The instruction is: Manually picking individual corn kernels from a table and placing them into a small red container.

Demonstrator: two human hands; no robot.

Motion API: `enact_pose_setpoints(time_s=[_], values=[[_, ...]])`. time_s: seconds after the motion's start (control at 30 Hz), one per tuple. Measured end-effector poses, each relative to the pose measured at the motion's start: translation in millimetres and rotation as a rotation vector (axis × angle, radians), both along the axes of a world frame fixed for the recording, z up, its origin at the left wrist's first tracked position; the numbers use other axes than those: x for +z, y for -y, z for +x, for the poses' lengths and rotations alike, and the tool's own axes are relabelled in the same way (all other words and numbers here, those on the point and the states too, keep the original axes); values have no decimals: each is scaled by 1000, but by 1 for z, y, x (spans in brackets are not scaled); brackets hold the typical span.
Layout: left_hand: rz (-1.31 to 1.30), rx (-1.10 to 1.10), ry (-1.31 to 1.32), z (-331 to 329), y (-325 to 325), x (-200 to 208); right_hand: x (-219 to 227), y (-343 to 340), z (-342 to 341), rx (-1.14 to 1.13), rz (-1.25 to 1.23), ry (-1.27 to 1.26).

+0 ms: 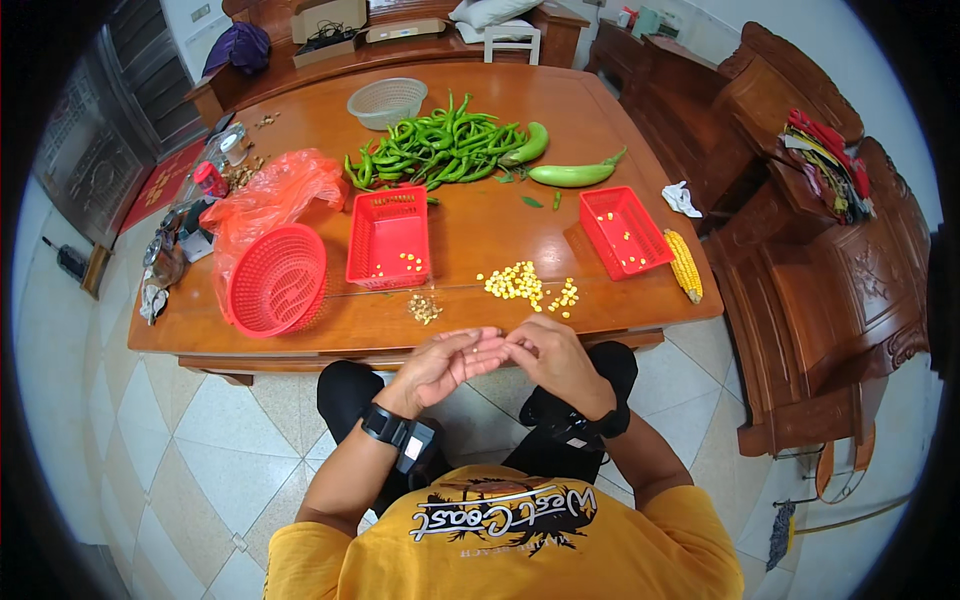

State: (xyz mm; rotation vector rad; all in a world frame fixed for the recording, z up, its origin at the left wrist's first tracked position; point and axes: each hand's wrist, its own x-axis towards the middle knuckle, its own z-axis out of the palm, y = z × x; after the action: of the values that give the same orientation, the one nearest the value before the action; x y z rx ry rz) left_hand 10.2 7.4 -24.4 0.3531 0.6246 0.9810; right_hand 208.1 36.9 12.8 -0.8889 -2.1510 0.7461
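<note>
Lying palm up, left hand (450, 370) has fingers extended, side by side. Right hand (562, 362) curled, touching left fingertips; cannot tell whether its fingers clamp anything. Yellow corn kernels (514, 284) heaped loose on table (470, 238) just beyond; brownish scraps (424, 308) to their left, corncob (683, 267) far right.

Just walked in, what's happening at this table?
A seated person holds the left hand open, palm up, at the table's near edge, the right hand meeting its fingers; anything pinched there is too small to identify. Loose yellow kernels lie just beyond. The left rectangular basket and the right rectangular basket, both red, hold only a few kernels each. A yellow corn cob lies beside the right one.
</note>
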Motion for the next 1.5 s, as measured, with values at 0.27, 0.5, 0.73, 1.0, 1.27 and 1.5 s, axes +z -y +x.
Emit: enact_pose_setpoints(time_s=[0.27,0.5,0.73,1.0,1.27,1.5], values=[[436,329,-438,-58,-34,68,-16,-6,41,-236,16,11],[609,503,-1024,-89,-59,67,-23,-1,57,-308,-13,8],[822,400,-1183,-42,-56,52,-41,7,58,-319,-186,-58],[1076,69,-1329,44,-56,35,-76,12,57,-245,-555,-339],[1292,-106,-1473,96,-80,7,-89,14,62,-156,-804,-581],[1221,-113,-1604,106,-85,3,-89,15,65,-162,-866,-640]])
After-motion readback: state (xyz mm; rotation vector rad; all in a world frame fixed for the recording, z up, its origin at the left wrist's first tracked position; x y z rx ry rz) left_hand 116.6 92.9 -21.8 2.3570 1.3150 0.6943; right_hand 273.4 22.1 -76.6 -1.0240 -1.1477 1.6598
